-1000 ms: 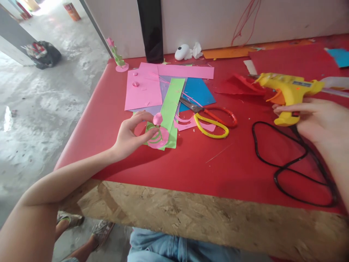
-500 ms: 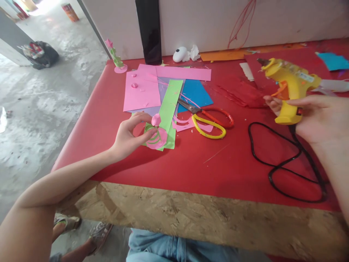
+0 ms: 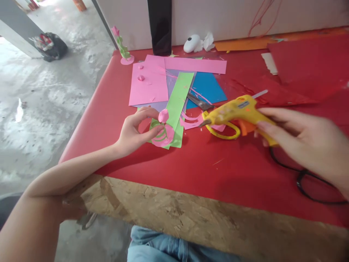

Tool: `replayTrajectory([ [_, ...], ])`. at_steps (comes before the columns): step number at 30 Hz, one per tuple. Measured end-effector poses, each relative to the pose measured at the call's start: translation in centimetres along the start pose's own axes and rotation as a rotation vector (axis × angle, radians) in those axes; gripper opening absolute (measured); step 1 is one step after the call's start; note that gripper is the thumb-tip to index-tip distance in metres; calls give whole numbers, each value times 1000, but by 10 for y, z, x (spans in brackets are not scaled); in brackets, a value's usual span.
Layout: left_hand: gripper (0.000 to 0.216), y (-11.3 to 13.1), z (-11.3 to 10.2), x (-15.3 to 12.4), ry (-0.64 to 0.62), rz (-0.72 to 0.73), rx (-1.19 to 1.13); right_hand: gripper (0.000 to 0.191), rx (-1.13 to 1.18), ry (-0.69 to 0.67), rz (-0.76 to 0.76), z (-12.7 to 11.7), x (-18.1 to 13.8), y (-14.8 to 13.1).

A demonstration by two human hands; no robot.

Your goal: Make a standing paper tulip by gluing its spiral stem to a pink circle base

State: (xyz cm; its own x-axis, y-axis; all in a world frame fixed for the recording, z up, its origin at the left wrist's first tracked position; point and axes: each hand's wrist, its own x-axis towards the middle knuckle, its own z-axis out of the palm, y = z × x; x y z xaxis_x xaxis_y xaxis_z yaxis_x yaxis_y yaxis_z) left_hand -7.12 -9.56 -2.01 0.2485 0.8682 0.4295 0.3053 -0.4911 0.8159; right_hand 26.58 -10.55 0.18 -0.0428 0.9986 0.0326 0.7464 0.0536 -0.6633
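Note:
Between thumb and forefinger, my left hand (image 3: 137, 125) pinches a small paper flower (image 3: 163, 115) with a pink bud; its stem is mostly hidden. Right beneath the bud is a round pink paper disc (image 3: 168, 136), over light green paper. My right hand (image 3: 289, 133) grips a yellow glue gun (image 3: 231, 111) by its handle, nozzle pointing left toward the flower. A glue stick (image 3: 260, 94) pokes out of its back. Partly behind the gun lie scissors (image 3: 225, 134) with a yellow loop in sight; the gun covers their other handle.
Pink paper (image 3: 148, 85), a green strip (image 3: 181, 91) and blue paper (image 3: 208, 87) overlap on the red table (image 3: 174, 171). A finished-looking paper flower (image 3: 124, 49) stands at the back left corner. The gun's black cord (image 3: 308, 196) loops at right. A black panel (image 3: 160, 29) leans on the wall.
My right hand has brought the glue gun left and down, turning it so the nozzle is near the scissors. My left hand keeps its pinch on the flower. The view has shifted slightly.

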Motion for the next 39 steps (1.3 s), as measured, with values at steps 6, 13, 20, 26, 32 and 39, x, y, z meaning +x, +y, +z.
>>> replayTrajectory([
  [6, 11, 0, 0, 1, -27, 54, 25, 92, -308, 29, -235, 34, 0, -30],
  [13, 11, 2, 1, 2, -22, 90, 63, 51, -492, 242, -541, 52, 8, -27],
  [20, 12, 1, 0, 2, -39, 78, 58, 47, -591, 288, -583, 65, 4, -22],
  [26, 15, 0, -1, 2, -38, 71, 64, 48, -652, 296, -595, 68, 3, -25],
  [32, 12, -4, -3, 4, -52, 107, 40, 46, -670, 289, -575, 71, 3, -23],
  [39, 15, -6, -2, 4, -32, 133, 49, 48, -668, 240, -531, 70, 1, -25],
])
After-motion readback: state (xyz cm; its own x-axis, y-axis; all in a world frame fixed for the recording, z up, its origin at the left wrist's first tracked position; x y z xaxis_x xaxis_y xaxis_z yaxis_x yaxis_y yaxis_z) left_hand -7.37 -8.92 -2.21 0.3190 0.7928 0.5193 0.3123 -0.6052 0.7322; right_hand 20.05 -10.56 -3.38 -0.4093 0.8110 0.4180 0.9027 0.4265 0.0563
